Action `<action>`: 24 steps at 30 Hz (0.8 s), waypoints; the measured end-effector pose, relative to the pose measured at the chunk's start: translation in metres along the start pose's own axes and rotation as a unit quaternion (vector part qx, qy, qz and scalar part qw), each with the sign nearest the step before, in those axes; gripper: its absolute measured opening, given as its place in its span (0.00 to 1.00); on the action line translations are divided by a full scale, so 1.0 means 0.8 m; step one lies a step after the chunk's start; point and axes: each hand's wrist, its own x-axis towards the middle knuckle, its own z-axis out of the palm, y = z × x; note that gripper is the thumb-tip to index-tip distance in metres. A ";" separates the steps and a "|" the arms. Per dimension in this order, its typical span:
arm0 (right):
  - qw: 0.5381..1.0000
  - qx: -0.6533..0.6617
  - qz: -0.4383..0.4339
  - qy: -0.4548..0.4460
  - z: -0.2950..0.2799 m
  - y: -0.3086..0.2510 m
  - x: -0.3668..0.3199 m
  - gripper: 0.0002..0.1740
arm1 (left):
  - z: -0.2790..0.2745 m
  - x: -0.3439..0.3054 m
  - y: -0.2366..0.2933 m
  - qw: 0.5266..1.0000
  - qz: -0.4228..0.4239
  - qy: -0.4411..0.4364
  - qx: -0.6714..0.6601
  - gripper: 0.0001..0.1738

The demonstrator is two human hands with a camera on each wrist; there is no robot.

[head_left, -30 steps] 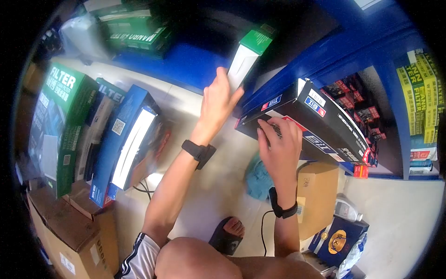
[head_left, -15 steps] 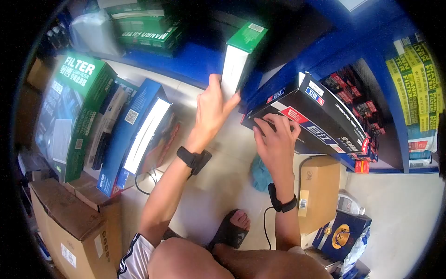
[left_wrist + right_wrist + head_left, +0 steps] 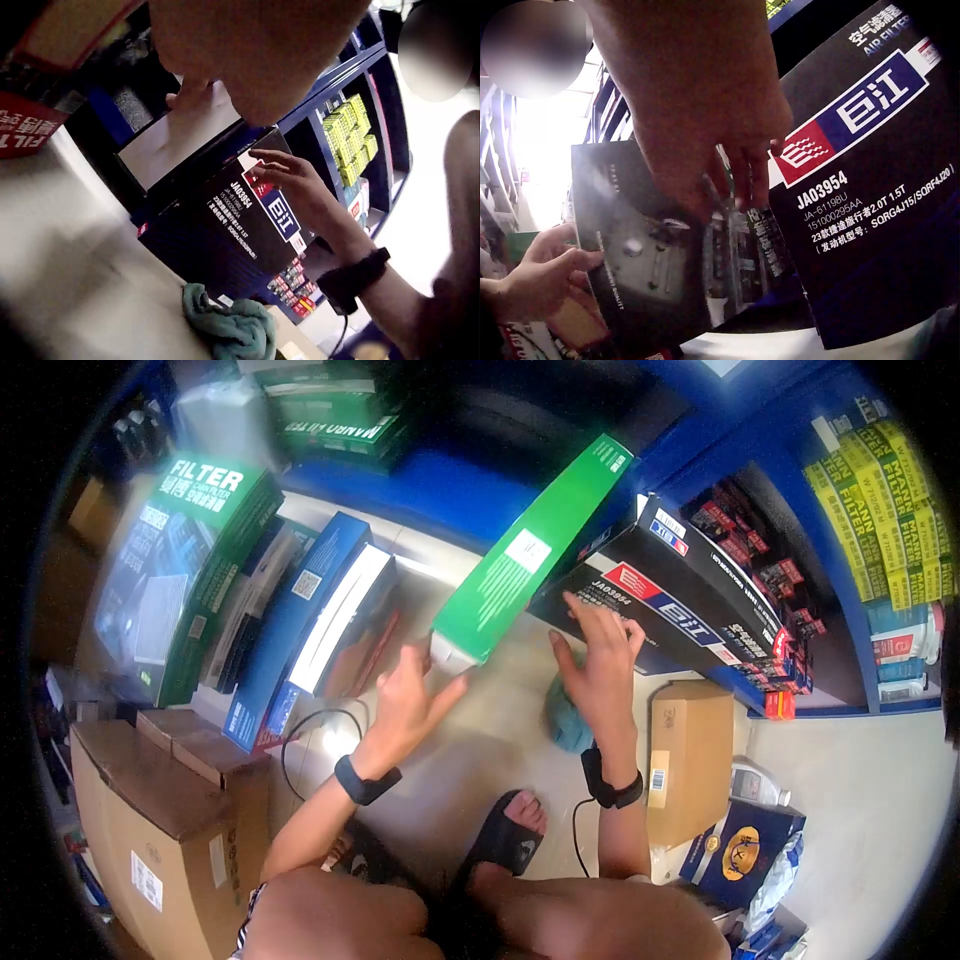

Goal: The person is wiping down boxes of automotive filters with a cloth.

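My left hand (image 3: 405, 700) grips the near end of a long, flat green box (image 3: 530, 555), whose narrow green side with a white label faces up. In the right wrist view, the left thumb lies on the box's broad picture face (image 3: 656, 262). To the right stands a large black air filter box (image 3: 690, 600) with a red and blue logo, marked JA03954. My right hand (image 3: 605, 670) is at its front face, fingers spread and loosely bent. Seen from the left wrist, the right fingertips lie over the logo (image 3: 276, 214).
At left, green and blue filter boxes (image 3: 185, 560) stand on edge beside brown cartons (image 3: 140, 790). Blue shelving (image 3: 400, 510) runs behind, with yellow boxes (image 3: 880, 510) at right. A teal cloth (image 3: 568, 715) and another carton (image 3: 690, 760) are on the floor.
The green box has come out from the shelf toward me and turned, its long green side now showing. My left hand moved down and left with it. The right hand stays by the black box.
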 end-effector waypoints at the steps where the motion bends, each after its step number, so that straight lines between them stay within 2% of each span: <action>1: 1.000 0.016 0.009 -0.003 0.000 -0.002 -0.004 0.30 | -0.012 -0.015 0.001 1.000 -0.017 -0.005 -0.003 0.35; 4: 0.999 0.036 0.025 -0.018 0.004 -0.003 -0.010 0.34 | -0.045 -0.043 0.007 0.999 0.006 0.027 -0.026 0.36; 5: 0.999 0.040 0.027 -0.017 0.007 -0.005 -0.013 0.34 | -0.050 -0.060 -0.001 0.999 0.017 0.027 0.032 0.36; 6: 0.998 0.042 0.030 -0.022 0.010 -0.006 -0.016 0.34 | -0.054 -0.072 -0.008 0.999 0.013 0.023 0.034 0.36; 8: 0.999 0.028 -0.004 -0.023 0.015 -0.006 -0.027 0.33 | -0.059 -0.097 -0.016 0.999 0.034 0.004 0.032 0.36; 9: 1.000 0.012 -0.003 -0.019 0.017 -0.006 -0.032 0.27 | -0.062 -0.101 -0.014 0.999 0.033 -0.004 0.028 0.36; 12: 0.995 -0.038 0.035 -0.080 0.017 0.013 -0.052 0.23 | -0.063 -0.113 -0.009 0.999 0.028 -0.002 0.027 0.33; 14: 0.992 -0.056 0.059 -0.097 0.019 0.037 -0.070 0.23 | -0.054 -0.122 -0.013 0.999 -0.023 0.021 -0.029 0.31; 16: 0.966 -0.113 0.153 -0.175 0.015 0.058 -0.087 0.25 | -0.051 -0.142 -0.029 0.999 -0.041 -0.012 -0.011 0.29; 17: 0.945 -0.142 0.202 -0.217 0.013 0.068 -0.092 0.30 | -0.045 -0.150 -0.041 0.998 -0.064 -0.023 -0.016 0.29; 18: 0.943 -0.144 0.204 -0.218 0.012 0.076 -0.100 0.30 | -0.041 -0.150 -0.042 0.995 -0.087 -0.033 -0.020 0.29; 20: 0.893 -0.195 0.320 -0.249 0.016 0.091 -0.121 0.35 | -0.036 -0.147 -0.043 0.996 -0.077 -0.030 -0.033 0.29; 21: 0.872 -0.175 0.355 -0.288 0.022 0.110 -0.134 0.43 | -0.035 -0.144 -0.041 0.997 -0.066 -0.023 -0.044 0.29; 22: 0.871 -0.176 0.356 -0.289 0.028 0.111 -0.140 0.43 | -0.034 -0.142 -0.041 0.997 -0.066 -0.024 -0.045 0.29; 24: 0.858 -0.156 0.419 -0.254 0.040 0.106 -0.159 0.48 | -0.032 -0.140 -0.041 0.990 -0.100 -0.055 -0.084 0.30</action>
